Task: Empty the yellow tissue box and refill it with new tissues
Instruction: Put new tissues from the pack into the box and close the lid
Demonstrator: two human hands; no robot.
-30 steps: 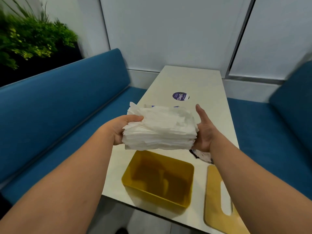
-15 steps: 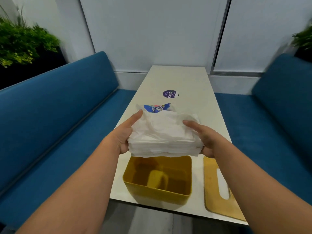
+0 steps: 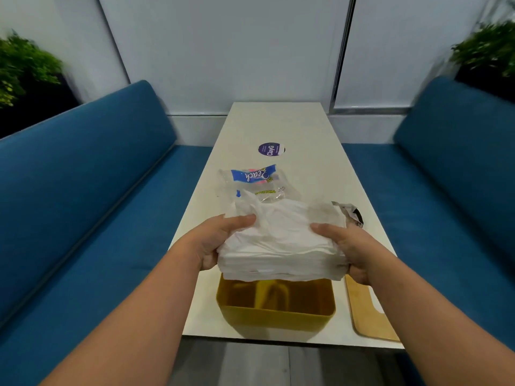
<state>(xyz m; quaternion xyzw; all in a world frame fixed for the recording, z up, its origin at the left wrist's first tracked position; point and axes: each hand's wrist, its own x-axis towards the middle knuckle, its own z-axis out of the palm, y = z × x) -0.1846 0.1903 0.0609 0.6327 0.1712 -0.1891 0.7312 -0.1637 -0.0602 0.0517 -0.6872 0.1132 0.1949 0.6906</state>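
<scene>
Both hands, left (image 3: 216,242) and right (image 3: 345,246), clasp a tissue stack (image 3: 281,246) over the open yellow box (image 3: 276,313) at the worktop (image 3: 306,135) edge. Beyond lies an empty wrapper (image 3: 250,182) (blue label); the wooden lid (image 3: 367,310) lies just right.

The plastic wrapper (image 3: 250,182) reads "Beach", perhaps "paper towel" below; the round sticker (image 3: 269,149) reads "ClayG".

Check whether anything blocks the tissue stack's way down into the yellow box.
Nothing visible does. The tissue stack, gripped by the left hand and right hand, hangs over the open, empty yellow box; its wooden lid lies aside.
</scene>
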